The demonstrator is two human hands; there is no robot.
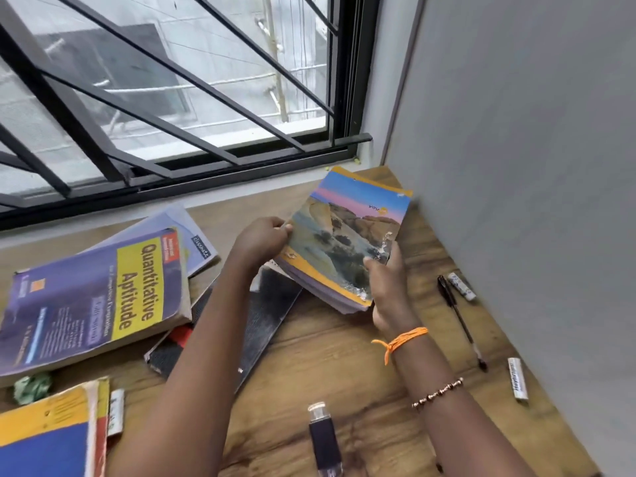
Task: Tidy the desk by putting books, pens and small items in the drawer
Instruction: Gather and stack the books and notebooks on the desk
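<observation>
bright daylight from window (pixel 165 80) | soft shadows | edges bowed, blurred

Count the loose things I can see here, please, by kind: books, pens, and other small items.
Books: 6 (landscape notebook, Quantitative Aptitude, pale book, black book, red-and-black book, yellow-blue book)
Pens: 1
Small items: 5 (three tubes, green wad, bottle)
Total: 12

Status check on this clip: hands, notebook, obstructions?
Left hand and right hand both grip the landscape-cover notebook, lifted over the desk. No drawer in view. Nothing blocking.
</observation>
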